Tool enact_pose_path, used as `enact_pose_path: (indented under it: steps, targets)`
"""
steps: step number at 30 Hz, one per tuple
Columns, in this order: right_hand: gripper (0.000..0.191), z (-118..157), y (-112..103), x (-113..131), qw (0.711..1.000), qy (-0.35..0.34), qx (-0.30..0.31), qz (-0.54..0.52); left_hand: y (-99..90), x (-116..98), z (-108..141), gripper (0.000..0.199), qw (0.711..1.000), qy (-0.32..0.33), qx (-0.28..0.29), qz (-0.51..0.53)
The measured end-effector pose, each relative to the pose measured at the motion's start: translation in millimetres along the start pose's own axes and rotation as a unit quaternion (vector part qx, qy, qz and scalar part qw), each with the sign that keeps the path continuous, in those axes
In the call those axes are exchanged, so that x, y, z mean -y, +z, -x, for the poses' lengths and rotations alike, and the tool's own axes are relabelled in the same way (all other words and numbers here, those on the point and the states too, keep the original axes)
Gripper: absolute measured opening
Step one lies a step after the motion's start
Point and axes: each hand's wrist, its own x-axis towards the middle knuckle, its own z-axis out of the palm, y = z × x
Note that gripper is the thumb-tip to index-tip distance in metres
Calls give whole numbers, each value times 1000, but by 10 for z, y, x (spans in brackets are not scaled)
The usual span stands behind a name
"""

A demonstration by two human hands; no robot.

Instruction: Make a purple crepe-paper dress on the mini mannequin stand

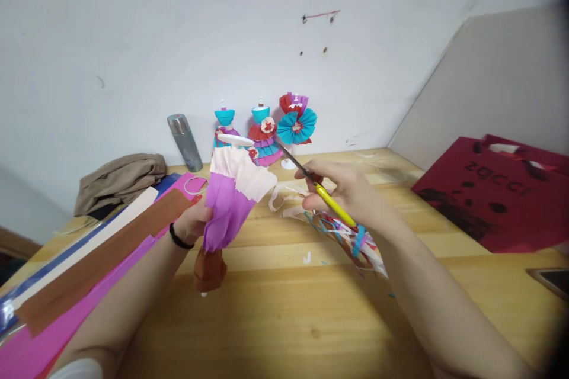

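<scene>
My left hand is closed around a small crepe-paper dress on a doll-size dress form. The form is tilted upside down: its white round base is at the top, pale cream and purple ruffles hang below, and a brown bodice is lowest. My right hand grips yellow-handled scissors, seen edge-on. Their dark blades point up and left, past the dress's right side, apparently apart from the paper. Beneath my right hand lies a pile of coloured paper scraps.
Several finished paper dresses on stands line the wall, one with a blue paper flower. A bottle, brown cloth and crepe-paper strips are at left. A red bag stands right on the wooden table.
</scene>
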Motion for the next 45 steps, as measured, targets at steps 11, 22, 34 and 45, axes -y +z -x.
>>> enact_pose_path:
  steps: [11,22,34,45]
  targets:
    - [52,-8,48,27,997,-48,43,41,149,-140,-91,34,997,48,-9,-66]
    - [59,1,63,18,995,-36,70,64,115,-127,-106,38,994,34,-5,-103]
    - [54,-12,52,54,993,-69,54,83,77,-104,-152,38,988,56,42,-138]
    - [57,-5,38,-1,995,-43,38,84,131,-196,-163,47,984,86,1,-156]
